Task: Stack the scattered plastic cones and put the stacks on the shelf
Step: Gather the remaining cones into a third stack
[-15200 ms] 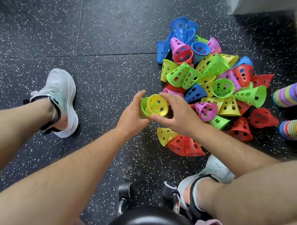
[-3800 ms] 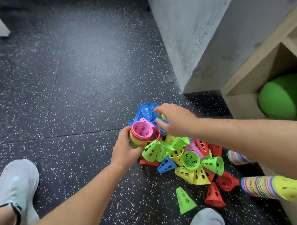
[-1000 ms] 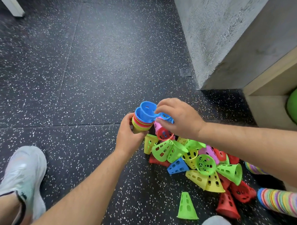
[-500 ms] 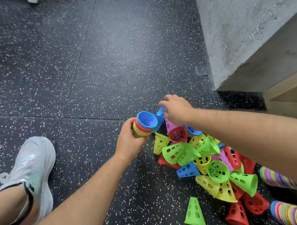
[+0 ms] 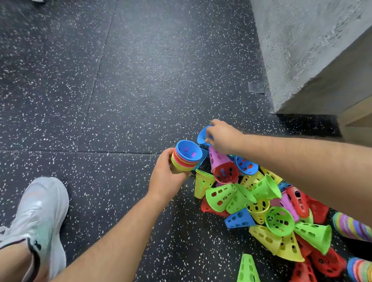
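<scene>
My left hand (image 5: 166,178) grips a short stack of nested cones (image 5: 186,156), blue on top with red and yellow rims below, its mouth facing up. Just right of it my right hand (image 5: 223,135) pinches the rim of a loose blue cone (image 5: 202,136) at the far edge of the pile. The pile of scattered perforated cones (image 5: 263,204), green, yellow, red, pink and blue, lies on the floor below my right forearm. A single green cone (image 5: 249,274) stands apart near the bottom.
Two long multicoloured stacks (image 5: 355,229) (image 5: 364,273) lie at the right edge. A grey concrete wall (image 5: 310,50) and the wooden shelf's side (image 5: 363,117) stand upper right. My white shoe (image 5: 39,216) rests lower left on the black speckled floor (image 5: 141,76).
The blue cone went onto the stack in my left hand. My right hand has moved back to the pile's far edge and taken hold of another blue cone. The view tilted down.
</scene>
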{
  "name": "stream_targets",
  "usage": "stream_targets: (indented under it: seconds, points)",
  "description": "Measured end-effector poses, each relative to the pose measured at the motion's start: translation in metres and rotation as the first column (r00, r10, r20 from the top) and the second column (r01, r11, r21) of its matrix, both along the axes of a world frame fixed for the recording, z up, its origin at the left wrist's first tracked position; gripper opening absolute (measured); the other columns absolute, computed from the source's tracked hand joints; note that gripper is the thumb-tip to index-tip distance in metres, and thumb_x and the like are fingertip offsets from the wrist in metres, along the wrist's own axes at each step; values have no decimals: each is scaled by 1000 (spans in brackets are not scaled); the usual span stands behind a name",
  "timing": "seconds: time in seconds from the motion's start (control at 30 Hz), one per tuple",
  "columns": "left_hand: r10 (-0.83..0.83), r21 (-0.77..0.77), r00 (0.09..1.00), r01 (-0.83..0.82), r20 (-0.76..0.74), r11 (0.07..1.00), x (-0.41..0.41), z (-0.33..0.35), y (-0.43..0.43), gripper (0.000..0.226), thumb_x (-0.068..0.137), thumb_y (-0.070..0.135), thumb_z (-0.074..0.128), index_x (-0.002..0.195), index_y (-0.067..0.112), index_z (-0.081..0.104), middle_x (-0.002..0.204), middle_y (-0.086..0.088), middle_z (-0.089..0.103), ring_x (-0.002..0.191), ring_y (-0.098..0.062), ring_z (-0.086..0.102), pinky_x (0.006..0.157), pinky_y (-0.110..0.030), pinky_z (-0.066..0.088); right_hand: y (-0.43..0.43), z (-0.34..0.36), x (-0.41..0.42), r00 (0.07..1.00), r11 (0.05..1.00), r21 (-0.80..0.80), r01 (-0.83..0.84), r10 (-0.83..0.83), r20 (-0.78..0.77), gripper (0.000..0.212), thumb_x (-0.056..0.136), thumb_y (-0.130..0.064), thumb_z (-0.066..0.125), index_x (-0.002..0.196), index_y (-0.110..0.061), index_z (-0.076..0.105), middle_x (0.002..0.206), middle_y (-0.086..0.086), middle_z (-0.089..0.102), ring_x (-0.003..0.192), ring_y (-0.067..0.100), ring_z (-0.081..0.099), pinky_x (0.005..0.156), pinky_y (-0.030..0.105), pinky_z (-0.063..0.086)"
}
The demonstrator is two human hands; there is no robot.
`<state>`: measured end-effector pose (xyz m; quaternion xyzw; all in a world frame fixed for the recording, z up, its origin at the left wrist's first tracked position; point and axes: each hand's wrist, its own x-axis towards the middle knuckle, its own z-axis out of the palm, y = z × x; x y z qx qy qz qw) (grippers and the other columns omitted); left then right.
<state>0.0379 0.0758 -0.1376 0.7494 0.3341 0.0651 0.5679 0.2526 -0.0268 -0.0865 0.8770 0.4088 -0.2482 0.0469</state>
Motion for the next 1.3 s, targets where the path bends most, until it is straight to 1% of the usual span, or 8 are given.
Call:
stream_targets:
  seconds: [0.3, 0.43, 0.57, 0.73, 0.87, 1.0, 1.13, 1.3]
  points:
    - [1, -21, 1000, -1, 28, 1000, 3, 7, -7, 60, 70, 30, 86, 118, 47, 55, 122, 18, 64, 104, 5, 61, 89, -24, 51, -37, 48, -19, 981, 812, 551, 194, -145, -132, 18, 99, -25, 59, 105, -8, 65, 149, 14, 40, 140, 22, 39, 108, 17, 24]
    - [7, -24, 998, -5, 58, 1000, 3, 16, -9, 56, 65, 37, 82, 113, 49, 55, 119, 17, 66, 102, 3, 63, 86, -24, 51, -51, 59, -49, 970, 728, 648, 226, -108, -217, 16, 99, -25, 60, 101, -10, 65, 143, 11, 47, 137, 15, 43, 113, 33, 35]
    - [7, -4, 998, -6, 59, 1000, -5, 16, -7, 58, 72, 25, 89, 116, 44, 55, 118, 17, 67, 104, 0, 63, 87, -26, 51, -51, 56, -70, 969, 748, 637, 188, -34, -246, 14, 99, -26, 60, 100, -13, 65, 143, 9, 50, 136, 13, 43, 112, 35, 37]
    - [12, -1, 998, -12, 59, 1000, -14, 12, -6, 60, 74, 17, 90, 118, 41, 56, 116, 15, 68, 100, 6, 64, 84, -17, 49, -38, 47, -74, 978, 820, 562, 111, 11, -209, 28, 99, -39, 55, 120, -21, 62, 143, -3, 52, 133, 8, 41, 103, 12, 23]
    - [21, 9, 999, -22, 32, 1000, -18, 9, 1, 61, 73, 19, 90, 116, 44, 55, 114, 19, 68, 98, 9, 63, 79, -10, 47, -21, 33, -59, 992, 862, 503, 60, 4, -126, 25, 99, -27, 52, 119, -19, 65, 125, -2, 64, 120, 15, 50, 102, 18, 30]
    - [43, -4, 999, -43, -2, 999, -21, 6, 8, 60, 72, 23, 89, 119, 42, 56, 109, 26, 67, 99, 13, 61, 75, -4, 44, -6, 14, -43, 996, 974, 220, -50, 64, -60, 27, 97, -31, 49, 114, -28, 71, 119, -6, 66, 124, 22, 46, 107, 42, 39]
    - [43, -23, 999, -43, -10, 999, -17, 3, 11, 61, 69, 30, 87, 118, 45, 53, 114, 20, 67, 100, 10, 61, 82, -15, 48, 1, -2, -37, 997, 996, 56, -66, 69, -43, 31, 95, -34, 47, 117, -32, 69, 119, -3, 66, 127, 23, 39, 100, 38, 35]
    - [39, -25, 999, -39, -3, 999, -13, 1, 12, 60, 69, 32, 86, 122, 38, 56, 116, 17, 68, 106, 1, 63, 94, -31, 54, 4, -7, -40, 997, 991, 115, -61, 67, -47, 24, 94, -28, 53, 109, -29, 72, 110, -1, 69, 123, 25, 43, 93, 37, 34]
